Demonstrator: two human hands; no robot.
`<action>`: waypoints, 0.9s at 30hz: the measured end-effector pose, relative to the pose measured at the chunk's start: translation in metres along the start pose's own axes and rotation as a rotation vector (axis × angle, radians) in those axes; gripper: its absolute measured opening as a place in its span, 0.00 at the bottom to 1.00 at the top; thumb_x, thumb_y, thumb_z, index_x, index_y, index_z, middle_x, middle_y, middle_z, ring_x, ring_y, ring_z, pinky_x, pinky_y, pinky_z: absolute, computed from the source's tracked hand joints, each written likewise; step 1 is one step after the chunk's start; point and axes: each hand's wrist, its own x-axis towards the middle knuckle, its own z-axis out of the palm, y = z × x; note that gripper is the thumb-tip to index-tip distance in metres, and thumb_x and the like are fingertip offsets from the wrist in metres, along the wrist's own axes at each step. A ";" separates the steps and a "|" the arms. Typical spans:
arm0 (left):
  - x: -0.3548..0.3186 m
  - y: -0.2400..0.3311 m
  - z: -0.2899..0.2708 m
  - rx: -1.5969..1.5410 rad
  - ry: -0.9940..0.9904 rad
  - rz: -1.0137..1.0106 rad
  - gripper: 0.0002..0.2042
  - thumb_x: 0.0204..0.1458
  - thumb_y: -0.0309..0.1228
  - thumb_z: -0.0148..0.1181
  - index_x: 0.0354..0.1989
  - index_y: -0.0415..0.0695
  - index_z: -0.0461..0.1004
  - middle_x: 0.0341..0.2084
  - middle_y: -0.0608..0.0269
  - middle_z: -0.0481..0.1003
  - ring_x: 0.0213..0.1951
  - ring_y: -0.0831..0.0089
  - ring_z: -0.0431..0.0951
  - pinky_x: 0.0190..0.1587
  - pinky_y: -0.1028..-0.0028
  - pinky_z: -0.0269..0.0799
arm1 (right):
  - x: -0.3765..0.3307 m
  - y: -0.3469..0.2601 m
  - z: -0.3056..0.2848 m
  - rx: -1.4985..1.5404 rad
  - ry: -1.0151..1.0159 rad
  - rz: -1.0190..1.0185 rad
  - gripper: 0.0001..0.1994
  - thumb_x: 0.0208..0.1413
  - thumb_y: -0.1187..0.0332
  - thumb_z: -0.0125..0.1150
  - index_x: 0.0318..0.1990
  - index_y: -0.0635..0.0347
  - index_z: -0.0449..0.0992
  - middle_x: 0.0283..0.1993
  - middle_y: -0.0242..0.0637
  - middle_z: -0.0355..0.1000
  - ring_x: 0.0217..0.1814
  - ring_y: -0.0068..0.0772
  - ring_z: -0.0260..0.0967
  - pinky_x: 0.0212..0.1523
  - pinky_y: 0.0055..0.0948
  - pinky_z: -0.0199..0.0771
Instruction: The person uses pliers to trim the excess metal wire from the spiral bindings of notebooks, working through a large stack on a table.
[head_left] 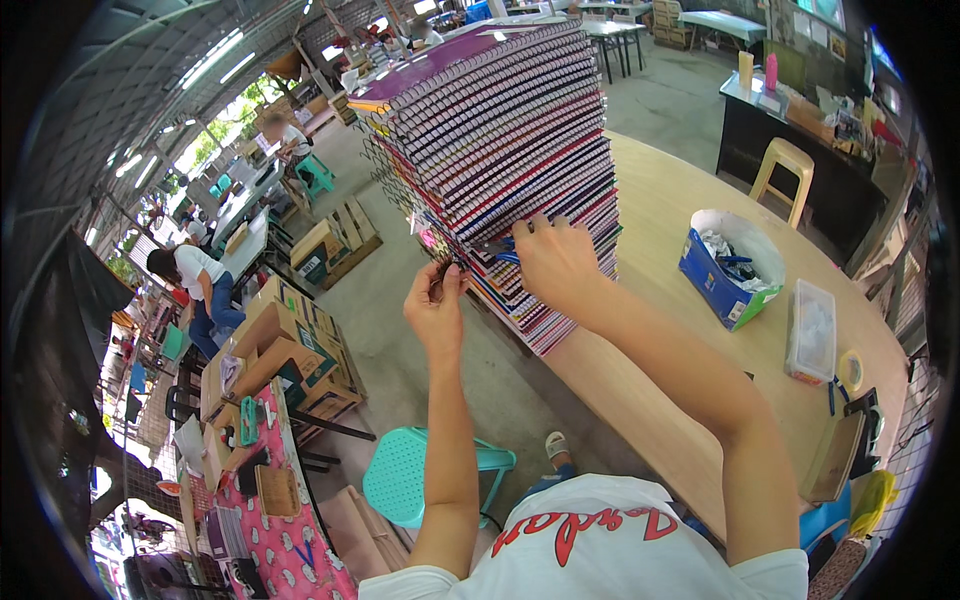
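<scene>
Gripping blue-handled pliers [505,254], the right hand [550,262] has its fingers curled closed around the grips, at the near face of a tall stack of spiral-bound notebooks [500,130]. The left hand [436,302] is just beside it at the stack's left corner, fingers bent and thumb drawn in near the coil ends; whether a wire is pinched there I cannot tell. Coiled edges line the near face, with loose-looking wire ends jutting out along the left side, close to the left hand

The stack stands at the left end of the pale table [660,365], rising well above both hands. To its right, bare tabletop runs as far as an open blue-and-white box [706,280], leaving room beside the right forearm. Farther right, near the table's outer edge, are a clear plastic container [812,335] and a tape roll [850,371]. Left of the stack, open floor [400,345] reaches to a wooden pallet [350,228] and cardboard boxes [315,350]; a teal stool [400,478] stands nearer the body, below the left hand
</scene>
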 end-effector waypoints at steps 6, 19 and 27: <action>0.001 0.007 0.000 0.054 -0.052 -0.007 0.12 0.58 0.25 0.59 0.46 0.29 0.73 0.34 0.59 0.78 0.35 0.74 0.80 0.39 0.75 0.80 | 0.001 -0.009 0.000 -0.156 0.054 0.031 0.13 0.40 0.67 0.66 0.35 0.62 0.76 0.36 0.45 0.74 0.38 0.44 0.74 0.36 0.43 0.73; 0.007 0.016 0.003 0.100 -0.066 0.032 0.10 0.58 0.28 0.59 0.41 0.31 0.75 0.34 0.60 0.78 0.36 0.73 0.81 0.40 0.75 0.79 | 0.008 -0.005 0.000 0.058 -0.043 0.019 0.05 0.45 0.70 0.59 0.27 0.58 0.80 0.27 0.39 0.77 0.32 0.40 0.79 0.28 0.40 0.76; 0.004 0.032 0.006 0.159 -0.089 0.032 0.13 0.58 0.27 0.59 0.47 0.30 0.73 0.35 0.58 0.77 0.37 0.71 0.81 0.40 0.74 0.80 | -0.005 -0.005 -0.006 -0.074 0.034 0.076 0.13 0.41 0.69 0.64 0.36 0.63 0.75 0.36 0.46 0.75 0.38 0.47 0.75 0.34 0.45 0.74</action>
